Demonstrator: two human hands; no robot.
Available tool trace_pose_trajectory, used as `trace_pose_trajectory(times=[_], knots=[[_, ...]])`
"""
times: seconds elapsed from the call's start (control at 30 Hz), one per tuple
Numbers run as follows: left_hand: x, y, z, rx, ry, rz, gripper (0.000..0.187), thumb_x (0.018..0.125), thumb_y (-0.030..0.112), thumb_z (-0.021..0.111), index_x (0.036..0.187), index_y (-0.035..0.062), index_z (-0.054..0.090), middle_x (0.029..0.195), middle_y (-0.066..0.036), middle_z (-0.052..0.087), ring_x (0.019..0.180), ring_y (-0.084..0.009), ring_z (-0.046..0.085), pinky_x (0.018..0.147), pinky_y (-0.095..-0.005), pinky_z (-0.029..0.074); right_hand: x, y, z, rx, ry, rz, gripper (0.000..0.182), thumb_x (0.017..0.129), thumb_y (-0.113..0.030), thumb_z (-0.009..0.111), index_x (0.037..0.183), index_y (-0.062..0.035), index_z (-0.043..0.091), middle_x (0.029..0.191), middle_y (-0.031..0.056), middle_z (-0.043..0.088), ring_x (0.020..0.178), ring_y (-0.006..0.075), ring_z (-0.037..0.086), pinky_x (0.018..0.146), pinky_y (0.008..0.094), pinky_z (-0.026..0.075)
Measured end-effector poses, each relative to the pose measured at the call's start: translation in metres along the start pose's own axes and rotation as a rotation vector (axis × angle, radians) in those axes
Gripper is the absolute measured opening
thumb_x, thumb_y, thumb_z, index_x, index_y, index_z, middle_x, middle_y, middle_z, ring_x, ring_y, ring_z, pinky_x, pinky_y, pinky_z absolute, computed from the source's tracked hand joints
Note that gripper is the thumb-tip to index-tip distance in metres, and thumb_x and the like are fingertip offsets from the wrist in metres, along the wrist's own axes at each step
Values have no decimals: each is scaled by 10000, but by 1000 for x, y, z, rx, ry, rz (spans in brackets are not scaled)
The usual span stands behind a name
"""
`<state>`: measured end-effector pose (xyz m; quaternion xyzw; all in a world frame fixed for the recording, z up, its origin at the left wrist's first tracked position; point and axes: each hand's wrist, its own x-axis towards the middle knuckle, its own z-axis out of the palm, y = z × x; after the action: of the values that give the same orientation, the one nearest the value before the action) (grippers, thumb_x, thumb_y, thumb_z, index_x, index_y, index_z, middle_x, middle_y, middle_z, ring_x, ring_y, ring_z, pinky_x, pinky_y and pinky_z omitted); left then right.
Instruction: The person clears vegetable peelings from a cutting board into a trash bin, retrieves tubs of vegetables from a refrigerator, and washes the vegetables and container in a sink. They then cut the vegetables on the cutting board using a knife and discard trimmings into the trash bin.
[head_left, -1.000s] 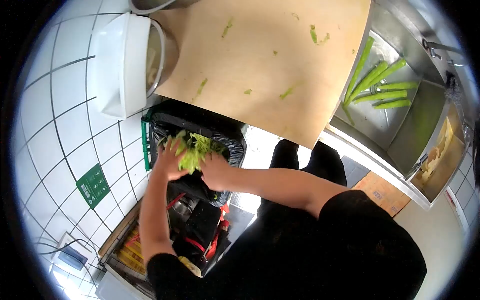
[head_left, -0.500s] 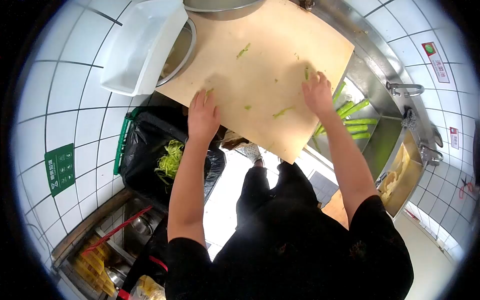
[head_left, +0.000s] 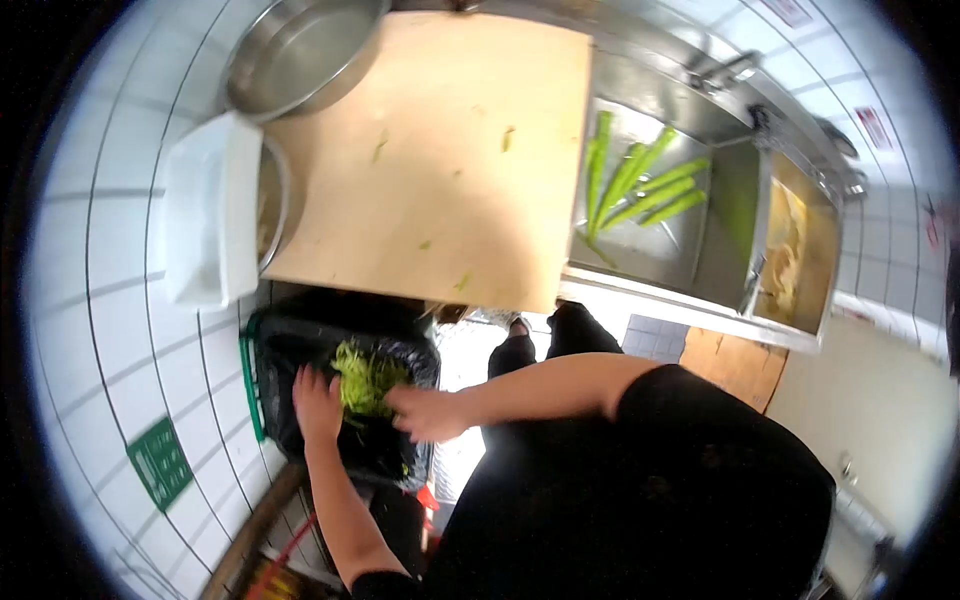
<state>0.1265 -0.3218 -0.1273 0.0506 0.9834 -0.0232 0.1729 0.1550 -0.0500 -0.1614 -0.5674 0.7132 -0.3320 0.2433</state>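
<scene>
Both hands are over a bin lined with a black bag [head_left: 275,350], where a pile of thin green peelings [head_left: 362,378] lies. On the pile's left side is my left hand [head_left: 318,405], its fingers somewhat apart and nothing seen in them. My right hand [head_left: 428,413] reaches in from the right, fingertips right at the peelings; motion blurs its fingers. Above the bin, a wooden cutting board [head_left: 440,190] carries a few green scraps.
Long green stalks [head_left: 640,180] lie in a steel sink [head_left: 720,225] to the right. A white plastic tub [head_left: 215,210] and a large steel basin [head_left: 305,60] stand left of the board. Pale pieces lie in another basin [head_left: 785,250] at far right.
Both hands have left the cutting board and come down to the bin, the right one crossing to the left. The view has turned, and the scraps on the board are fewer.
</scene>
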Motion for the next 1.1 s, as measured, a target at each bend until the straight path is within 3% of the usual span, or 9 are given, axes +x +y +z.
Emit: trace_pose_trajectory(times=[0.03, 0.2, 0.23, 0.33, 0.63, 0.77, 0.87, 1.03, 1.1], knots=[[-15, -4, -10, -16, -32, -125, 486, 1014, 312, 509, 1257, -100, 595, 1446, -241, 487, 1361, -404, 414, 1135, -484, 343, 17, -9, 17, 65, 292, -98, 429, 936, -297, 578, 1136, 75, 654, 1443, 363, 380, 1386, 476, 366, 1163, 535, 306], [-45, -3, 4, 95, 90, -397, 436, 974, 301, 577, 1247, -35, 625, 1423, -240, 505, 1357, -427, 414, 1124, -534, 335, 57, -10, -121, -144, -152, 85, 257, 912, -207, 581, 1059, -33, 699, 954, 175, 705, 922, 375, 685, 856, 512, 492], [-46, 22, -16, 305, -67, -366, 440, 911, 283, 657, 1218, -32, 634, 1387, -245, 531, 1332, -430, 434, 1105, -557, 336, 64, 3, -109, -151, -63, 163, 233, 901, -200, 584, 1031, -47, 703, 895, 151, 707, 869, 364, 690, 827, 506, 495], [-12, 23, 7, 14, 254, -263, 432, 865, 235, 706, 1190, -41, 634, 1357, -254, 549, 1308, -437, 447, 1095, -554, 344, 63, 37, -98, -145, 147, 311, 186, 876, -207, 596, 945, -71, 704, 789, 117, 710, 786, 339, 702, 781, 483, 506], [181, 147, -52, -376, 498, 195, 498, 859, 180, 674, 1281, -59, 559, 1396, -283, 495, 1314, -443, 443, 1131, -505, 345, -70, 65, -180, 104, 352, 728, 342, 901, -362, 631, 808, -39, 693, 889, 171, 698, 878, 356, 666, 789, 486, 520], [274, 190, -74, -380, 413, 230, 601, 893, 238, 644, 1383, -62, 465, 1475, -273, 416, 1380, -429, 385, 1155, -481, 324, -137, 128, -188, -477, 520, 908, 384, 952, -282, 522, 1065, 65, 644, 1258, 272, 554, 1180, 417, 530, 987, 489, 460], [323, 208, -73, -370, 465, 233, 646, 897, 272, 642, 1412, -58, 434, 1496, -249, 399, 1391, -421, 372, 1164, -474, 314, -182, 169, -203, -315, 787, 1179, 651, 971, -341, 555, 1424, 95, 389, 1484, 303, 385, 1371, 436, 396, 1164, 427, 335], [321, 241, -57, -359, 334, 524, 674, 862, 301, 671, 1375, -79, 454, 1470, -247, 420, 1385, -430, 367, 1181, -490, 284, -204, 180, -222, -50, 797, 1069, 632, 972, -316, 543, 1418, 109, 401, 1481, 280, 407, 1424, 410, 336, 1188, 412, 310], [286, 245, -36, -362, 335, 765, 685, 846, 317, 680, 1360, -82, 465, 1467, -252, 418, 1392, -428, 353, 1192, -496, 262, -192, 196, -180, -413, 652, 901, 560, 932, -261, 550, 1359, 92, 472, 1462, 261, 434, 1390, 402, 380, 1179, 427, 312]])
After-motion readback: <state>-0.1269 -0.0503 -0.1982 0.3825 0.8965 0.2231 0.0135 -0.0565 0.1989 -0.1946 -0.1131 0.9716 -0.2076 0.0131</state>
